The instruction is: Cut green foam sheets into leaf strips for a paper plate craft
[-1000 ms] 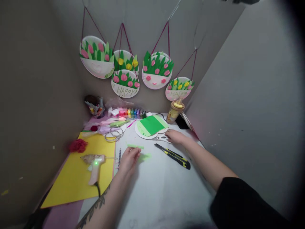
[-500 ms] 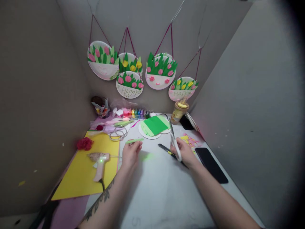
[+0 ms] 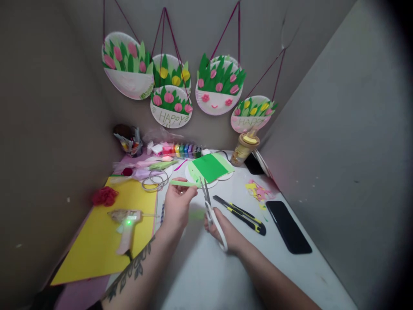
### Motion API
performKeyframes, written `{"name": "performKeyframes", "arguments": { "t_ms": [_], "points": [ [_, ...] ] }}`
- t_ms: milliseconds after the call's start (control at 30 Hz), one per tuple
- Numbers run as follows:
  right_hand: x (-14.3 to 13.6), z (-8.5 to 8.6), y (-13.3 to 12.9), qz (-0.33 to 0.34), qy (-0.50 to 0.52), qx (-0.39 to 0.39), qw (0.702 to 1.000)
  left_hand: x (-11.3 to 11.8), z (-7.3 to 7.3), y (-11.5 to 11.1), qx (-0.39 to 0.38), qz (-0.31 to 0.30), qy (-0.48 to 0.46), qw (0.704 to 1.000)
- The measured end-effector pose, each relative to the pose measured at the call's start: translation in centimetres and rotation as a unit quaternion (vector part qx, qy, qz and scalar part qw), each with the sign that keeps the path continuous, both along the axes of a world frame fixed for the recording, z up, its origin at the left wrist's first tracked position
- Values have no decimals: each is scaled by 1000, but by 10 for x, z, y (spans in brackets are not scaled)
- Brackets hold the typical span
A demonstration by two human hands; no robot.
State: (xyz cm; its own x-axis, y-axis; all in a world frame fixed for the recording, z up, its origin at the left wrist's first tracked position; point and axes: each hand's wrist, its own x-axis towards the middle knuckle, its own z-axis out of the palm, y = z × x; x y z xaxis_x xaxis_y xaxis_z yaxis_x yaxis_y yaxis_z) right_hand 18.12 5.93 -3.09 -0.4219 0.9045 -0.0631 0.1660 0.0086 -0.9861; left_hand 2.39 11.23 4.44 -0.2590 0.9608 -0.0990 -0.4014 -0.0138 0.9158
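Both hands meet just below the middle of the frame. The left hand [image 3: 177, 206] pinches a thin green paper strip [image 3: 183, 183] between thumb and fingertips, the other fingers curled loosely; the strip lies level and points left, just above the hand. The right hand [image 3: 226, 230] is wrapped around the white handles of the scissors [image 3: 211, 213], fingers closed through the loops. The blades point up toward the strip and stand slightly parted, their tips just beside the strip's right end; whether they touch it I cannot tell.

Right of the scissors, a black and yellow utility knife [image 3: 240, 209] lies slantwise on the white table [image 3: 206, 267], and a black phone [image 3: 288, 226] lies farther right. Small paper scraps [image 3: 256, 190] sit above the phone. At lower left a glue gun [image 3: 126, 224] with a green light rests on a yellow sheet [image 3: 97, 249]. Behind the hands, green paper [image 3: 209, 167] lies on a paper plate, with a bottle [image 3: 243, 148] to its right and a row of paint pots [image 3: 180, 150] to its left. Along the top of the frame, paper-plate flower baskets [image 3: 216, 86] hang on the wall.
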Motion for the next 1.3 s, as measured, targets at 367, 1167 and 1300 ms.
{"name": "performKeyframes", "arguments": {
  "t_ms": [367,1167,1300],
  "points": [
    [-3,14,1,-17,-68,-20,997,4,-10,-1,-8,-36,5,999],
    [-5,14,-1,-29,-32,-65,997,4,-6,-3,-10,-32,61,998],
    [-4,12,0,-31,-33,-54,997,5,-2,-4,-14,-43,61,997]
  ]
}}
